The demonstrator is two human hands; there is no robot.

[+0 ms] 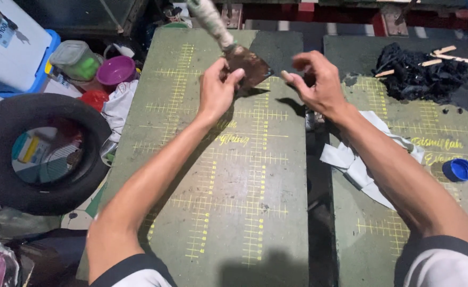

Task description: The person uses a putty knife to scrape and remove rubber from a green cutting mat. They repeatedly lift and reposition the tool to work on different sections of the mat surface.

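Observation:
My left hand (216,89) grips a rusty metal scraper (250,66) by its blade, held above a green cutting mat (223,175). The scraper's wrapped handle (210,18) points up and away toward the top of the view. My right hand (316,82) hovers just right of the blade, its fingers curled and pinching a small pale piece (285,75) at the fingertips. Both forearms reach out over the mats from the bottom of the view.
A second green mat (404,223) on the right bears a white cloth (359,162), a blue cap (458,170), and a black clump (417,74) with wooden sticks (460,57). A tyre (37,154), purple bowl (116,70), and plastic containers (77,58) crowd the left.

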